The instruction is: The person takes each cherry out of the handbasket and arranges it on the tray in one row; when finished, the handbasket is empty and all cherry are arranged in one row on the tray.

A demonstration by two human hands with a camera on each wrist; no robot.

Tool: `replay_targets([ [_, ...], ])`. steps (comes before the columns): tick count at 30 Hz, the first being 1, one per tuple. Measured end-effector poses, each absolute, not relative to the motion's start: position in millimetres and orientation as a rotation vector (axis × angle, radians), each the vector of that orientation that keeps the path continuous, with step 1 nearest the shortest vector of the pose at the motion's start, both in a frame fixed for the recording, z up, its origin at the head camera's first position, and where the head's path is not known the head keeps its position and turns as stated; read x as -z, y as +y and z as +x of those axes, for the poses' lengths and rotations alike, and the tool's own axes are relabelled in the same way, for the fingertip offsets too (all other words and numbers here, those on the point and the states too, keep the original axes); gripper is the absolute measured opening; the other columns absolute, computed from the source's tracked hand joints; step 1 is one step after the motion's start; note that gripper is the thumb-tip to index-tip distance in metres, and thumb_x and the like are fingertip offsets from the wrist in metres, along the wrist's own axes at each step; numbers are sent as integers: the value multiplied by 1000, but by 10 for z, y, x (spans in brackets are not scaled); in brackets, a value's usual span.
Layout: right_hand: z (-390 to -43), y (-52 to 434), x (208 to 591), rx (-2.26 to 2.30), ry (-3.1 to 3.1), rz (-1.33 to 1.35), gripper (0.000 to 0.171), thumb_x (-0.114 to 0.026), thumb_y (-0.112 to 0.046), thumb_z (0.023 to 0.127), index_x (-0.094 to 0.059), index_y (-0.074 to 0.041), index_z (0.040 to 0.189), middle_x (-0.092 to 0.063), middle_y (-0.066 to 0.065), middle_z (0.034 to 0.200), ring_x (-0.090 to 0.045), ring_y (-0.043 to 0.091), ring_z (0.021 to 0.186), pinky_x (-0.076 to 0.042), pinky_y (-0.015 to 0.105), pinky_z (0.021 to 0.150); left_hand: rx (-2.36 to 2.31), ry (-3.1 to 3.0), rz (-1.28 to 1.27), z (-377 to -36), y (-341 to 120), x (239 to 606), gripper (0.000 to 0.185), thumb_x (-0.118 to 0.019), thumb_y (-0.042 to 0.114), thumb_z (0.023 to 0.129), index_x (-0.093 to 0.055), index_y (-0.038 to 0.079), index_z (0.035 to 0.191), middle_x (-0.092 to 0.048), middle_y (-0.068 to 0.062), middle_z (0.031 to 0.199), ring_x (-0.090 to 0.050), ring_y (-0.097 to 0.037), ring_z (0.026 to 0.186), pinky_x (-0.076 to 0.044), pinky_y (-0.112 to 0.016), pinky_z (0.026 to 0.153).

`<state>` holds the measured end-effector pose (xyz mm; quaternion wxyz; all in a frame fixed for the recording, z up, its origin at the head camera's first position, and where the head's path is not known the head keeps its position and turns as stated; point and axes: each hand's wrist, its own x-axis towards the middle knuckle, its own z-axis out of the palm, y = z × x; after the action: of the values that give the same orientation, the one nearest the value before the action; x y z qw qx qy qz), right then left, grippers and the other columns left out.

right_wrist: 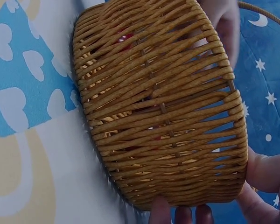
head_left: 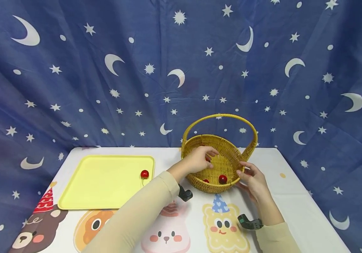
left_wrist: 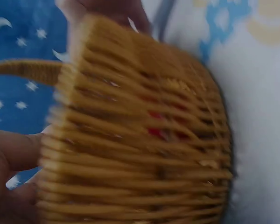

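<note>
Head view: wicker basket (head_left: 218,165) sits near the back edge of the bench (head_left: 294,196), right of centre, tilted so its opening faces the person. Handle arches over the top. Inside: 2 red cherries visible, 1 whole one (head_left: 222,179) low by the front wall, 1 partly hidden (head_left: 205,181) left of it. Left hand (head_left: 198,160) reaches over the basket's left rim, fingers curled around a small red thing (head_left: 208,159) inside; too hidden to say what it is. Right hand (head_left: 253,181) grips the right rim, fingers curled on the weave. Yellow tray (head_left: 105,181) lies at the bench's left side, well apart from the basket. It holds 1 cherry (head_left: 144,174) close to its right edge.

Left wrist view: blurred. Basket wall (left_wrist: 140,149) fills the frame, red shows through the weave (left_wrist: 156,130). Fingers (left_wrist: 14,154) sit at the left edge beside the wall.

Right wrist view: basket's outer wall (right_wrist: 163,107) up close, on the printed bench cover (right_wrist: 32,140). Right fingertips (right_wrist: 177,214) curl over the rim at the bottom. Red glimpsed through the gaps (right_wrist: 125,39).
</note>
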<state>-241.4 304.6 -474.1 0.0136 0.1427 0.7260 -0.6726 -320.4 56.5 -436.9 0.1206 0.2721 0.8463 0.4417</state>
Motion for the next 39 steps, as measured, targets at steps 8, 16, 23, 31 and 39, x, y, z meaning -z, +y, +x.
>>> replay_targets([
  [8,-2424,3006,4717,2086,2267,435,55,-68,-8,105,-47,-9,156,-47,2,118,-67,13,98,-64,32,86,-1196,2593,611,-3388,616,4521,54,-81,-3,89,-70,12,140,-66,-16,145,-64,-32,133,-57,-38,101],
  [16,-2427,3034,4672,2054,2305,421,55,-67,-11,106,-46,-9,158,-48,2,119,-69,16,103,-65,32,86,-884,2651,595,-3383,733,4537,47,-78,1,90,-74,14,135,-72,-8,138,-62,-21,111,-52,-32,94],
  [23,-2403,3034,4712,2067,2294,429,55,-66,-11,107,-45,-10,158,-49,0,118,-63,15,107,-64,32,88,-848,2698,757,-3351,828,4599,29,-82,6,91,-78,14,118,-75,-4,117,-66,-19,103,-54,-30,89],
  [31,-2396,3036,4732,2079,2275,445,55,-63,-8,107,-44,-8,158,-50,2,124,-63,17,112,-64,33,89,-1122,2679,893,-3149,566,4326,35,-86,6,89,-77,14,123,-71,-4,122,-66,-20,114,-56,-34,100],
  [39,-2414,3039,4751,2095,2268,435,54,-64,-8,107,-46,-9,157,-50,1,122,-63,17,111,-65,34,89,-1303,2731,880,-2741,-366,3975,36,-86,0,88,-79,18,118,-67,0,114,-67,-18,102,-60,-33,88],
])
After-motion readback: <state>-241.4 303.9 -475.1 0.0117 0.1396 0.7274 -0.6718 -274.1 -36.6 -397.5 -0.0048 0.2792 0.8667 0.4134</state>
